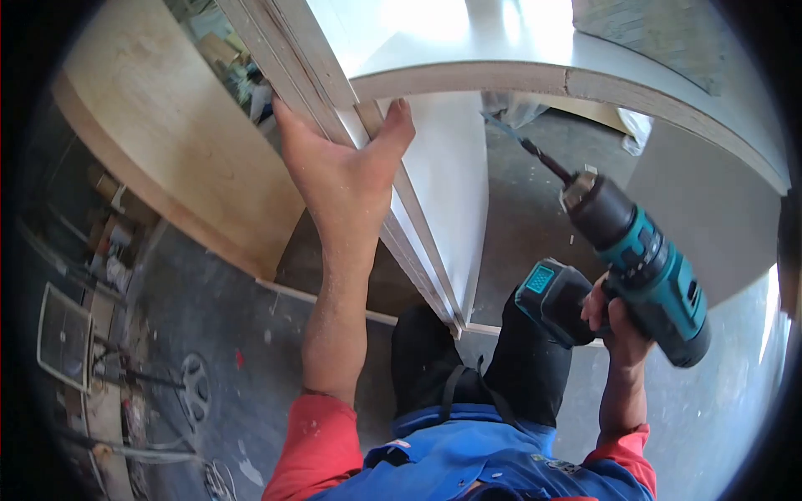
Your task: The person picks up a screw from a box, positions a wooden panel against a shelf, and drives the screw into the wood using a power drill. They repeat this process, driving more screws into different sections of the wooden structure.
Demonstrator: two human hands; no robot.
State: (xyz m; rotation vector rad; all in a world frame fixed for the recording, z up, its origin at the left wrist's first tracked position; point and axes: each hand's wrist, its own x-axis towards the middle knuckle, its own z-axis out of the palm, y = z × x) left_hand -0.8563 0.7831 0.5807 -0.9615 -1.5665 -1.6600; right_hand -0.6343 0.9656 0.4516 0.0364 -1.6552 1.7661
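My left hand (349,179) is clasped around the paired wooden edges of a cabinet upright (288,46), thumb on the right side; its other fingers are mostly hidden on the left. Just above the thumb, a shelf board (493,75) with a bare wood edge meets the upright. In my right hand (622,326) is a teal and black cordless drill (652,259), held by its handle. Its long drill bit (528,146) points up and left, below the shelf edge and apart from it. The battery pack (555,301) sits over my right leg.
A large wooden panel (175,125) stands to the left. A grey panel (710,209) is at right. Low on the left are a spoked wheel (196,391) and a framed mesh piece (64,336). A bottom rail (288,290) crosses the floor near my legs.
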